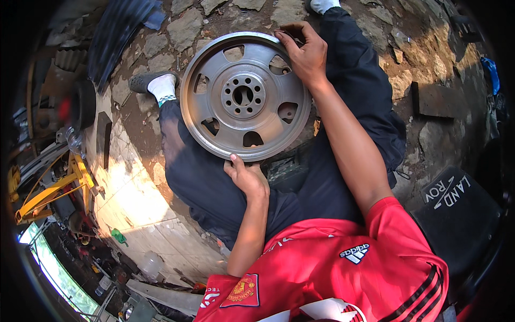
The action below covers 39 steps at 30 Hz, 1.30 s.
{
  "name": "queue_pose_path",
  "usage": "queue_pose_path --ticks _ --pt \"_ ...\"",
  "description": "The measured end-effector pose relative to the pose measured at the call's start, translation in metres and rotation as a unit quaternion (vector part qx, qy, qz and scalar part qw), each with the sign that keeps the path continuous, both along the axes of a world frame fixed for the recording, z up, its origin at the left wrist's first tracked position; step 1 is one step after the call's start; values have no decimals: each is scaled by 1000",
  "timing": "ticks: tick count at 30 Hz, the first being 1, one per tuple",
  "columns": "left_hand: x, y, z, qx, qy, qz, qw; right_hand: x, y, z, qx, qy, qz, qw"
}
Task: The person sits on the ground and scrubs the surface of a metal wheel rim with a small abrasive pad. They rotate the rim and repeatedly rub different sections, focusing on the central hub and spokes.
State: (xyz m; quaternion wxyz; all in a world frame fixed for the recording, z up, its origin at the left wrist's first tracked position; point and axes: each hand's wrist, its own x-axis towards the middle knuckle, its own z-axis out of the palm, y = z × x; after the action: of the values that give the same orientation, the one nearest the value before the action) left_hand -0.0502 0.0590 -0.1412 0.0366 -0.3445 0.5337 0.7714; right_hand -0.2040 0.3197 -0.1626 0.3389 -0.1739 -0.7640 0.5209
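A bare grey metal wheel rim (222, 102) is held between my outstretched legs, its flat face turned up toward me. Several bolt holes ring its round centre bore, and larger rounded openings lie farther out. My left hand (248, 178) grips the near edge, thumb on top and the other fingers mostly hidden beneath. At the far right edge, my right hand (307, 52) is closed with its thumb and bent fingers against the lip. Whether a small thing also sits in those fingers, I cannot tell.
Rough stones and dirt (185, 29) lie ahead, and sunlit pale tiles (134, 198) run along the left. A yellow metal frame (53, 193), a tyre (83, 104) and corrugated sheets (115, 40) stand at the left. On the right are a dark block (433, 100) and a black panel (456, 214).
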Motion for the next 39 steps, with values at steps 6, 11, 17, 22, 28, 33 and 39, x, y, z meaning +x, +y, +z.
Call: queue_pose_path --ticks 6,11,17,22,28,33,39 --pt "18 6 -24 44 4 3 999 -1 7 1 -42 13 -26 999" --pt "13 3 -18 -14 -29 -20 999 21 -4 12 -91 9 -87 992" --pt "-18 -14 -12 -421 62 -66 903 67 -16 52 -113 -93 -19 989" --pt "-88 -39 17 -634 250 -229 695 88 -36 58 -55 -196 30 979" --pt "-182 -31 10 -710 334 -277 554 94 -78 25 51 -191 33 980" --pt "-184 -13 7 -711 115 -327 612 92 -87 20 78 -195 5 978" --pt "-186 -20 -4 -693 167 -305 632 51 -80 17 120 -170 7 978"
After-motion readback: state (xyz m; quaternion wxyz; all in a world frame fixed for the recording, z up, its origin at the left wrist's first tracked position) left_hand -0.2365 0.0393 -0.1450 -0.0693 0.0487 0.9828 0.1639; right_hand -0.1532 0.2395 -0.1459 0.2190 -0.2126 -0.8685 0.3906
